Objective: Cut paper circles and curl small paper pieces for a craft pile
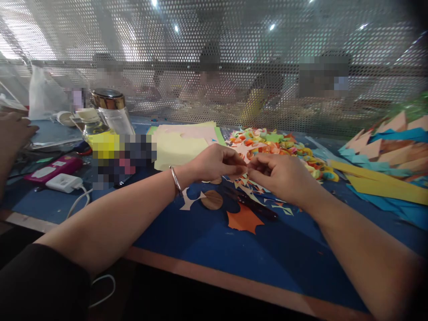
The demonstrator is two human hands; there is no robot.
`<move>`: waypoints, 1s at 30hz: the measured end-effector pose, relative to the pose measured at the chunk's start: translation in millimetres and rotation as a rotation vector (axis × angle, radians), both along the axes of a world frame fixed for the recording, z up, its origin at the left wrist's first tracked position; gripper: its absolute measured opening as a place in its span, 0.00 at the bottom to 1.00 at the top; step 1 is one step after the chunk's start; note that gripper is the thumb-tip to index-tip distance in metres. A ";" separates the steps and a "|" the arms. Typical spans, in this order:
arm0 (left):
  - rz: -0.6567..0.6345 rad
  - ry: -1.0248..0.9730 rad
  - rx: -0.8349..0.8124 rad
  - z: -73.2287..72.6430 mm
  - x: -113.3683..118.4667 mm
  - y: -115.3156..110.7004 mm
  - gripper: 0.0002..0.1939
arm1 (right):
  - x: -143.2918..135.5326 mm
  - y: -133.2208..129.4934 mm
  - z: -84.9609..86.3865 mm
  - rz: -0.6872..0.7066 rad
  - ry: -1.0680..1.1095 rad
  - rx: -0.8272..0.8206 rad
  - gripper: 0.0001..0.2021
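Observation:
My left hand and my right hand meet above the blue table top, fingertips pinched together on a small piece of paper held between them. A silver bangle sits on my left wrist. Under the hands lie small paper offcuts, an orange star-shaped cutout and a dark pair of scissors. Just behind the hands is a heap of small colourful paper pieces.
Pale yellow and pink paper sheets lie to the left, yellow and blue paper strips to the right. A glass jar, a pink device and a white charger stand far left. Another person's hand is at the left edge. A perforated screen closes the back.

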State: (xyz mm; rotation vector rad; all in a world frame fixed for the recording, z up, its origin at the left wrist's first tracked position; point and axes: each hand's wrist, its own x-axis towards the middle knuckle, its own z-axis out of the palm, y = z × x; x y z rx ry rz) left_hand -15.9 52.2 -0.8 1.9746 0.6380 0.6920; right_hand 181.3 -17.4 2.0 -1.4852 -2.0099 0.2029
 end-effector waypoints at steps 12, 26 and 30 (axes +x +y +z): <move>0.247 -0.276 -0.695 10.5 5.5 -10.0 0.08 | -2.9 -2.2 -3.0 0.095 -0.050 0.311 0.04; 0.144 -0.464 -0.715 1.1 12.3 -16.1 0.06 | -3.4 -0.9 -8.2 0.075 0.142 0.184 0.07; 0.131 -0.541 -0.667 3.6 14.0 -23.0 0.04 | -5.7 -1.3 -6.3 0.053 0.269 0.129 0.08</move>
